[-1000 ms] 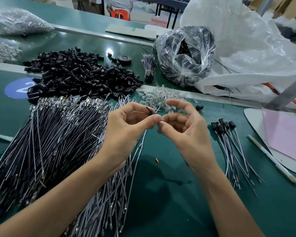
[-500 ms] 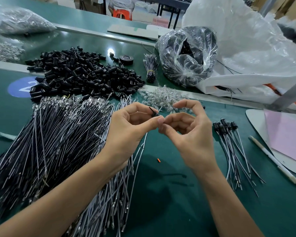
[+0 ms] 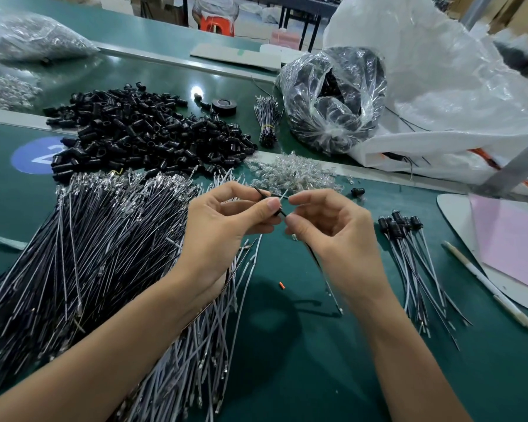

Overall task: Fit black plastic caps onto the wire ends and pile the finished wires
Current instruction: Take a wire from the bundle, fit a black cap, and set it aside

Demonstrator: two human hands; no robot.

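Both my hands meet at the middle of the frame, over the green table (image 3: 287, 376). My left hand (image 3: 226, 229) has thumb and forefinger closed in a pinch on the end of one wire (image 3: 282, 212), whose thin black and white leads stick out above my fingers. My right hand (image 3: 336, 236) pinches the same wire just beside that, forefinger over and thumb under. The rest of the wire trails beneath my palm toward the lower middle. I hold it at two points close together so the short stretch between them is stiff enough to steer into a cap's bore. Something dark sits against my left thumb tip. It may be a cap, but it is too small and half hidden to be sure.

The stock is laid around the work so each reach is short. The heap of black caps (image 3: 147, 132) is at upper left, and the big fan of uncapped wires (image 3: 89, 254) lies at left under my left wrist. The finished wires (image 3: 409, 254) make a small pile at right, capped ends together and pointing away. A heap of clear glassy parts (image 3: 293, 172) lies just above my fingers. I judge this wire not yet ready for that pile.
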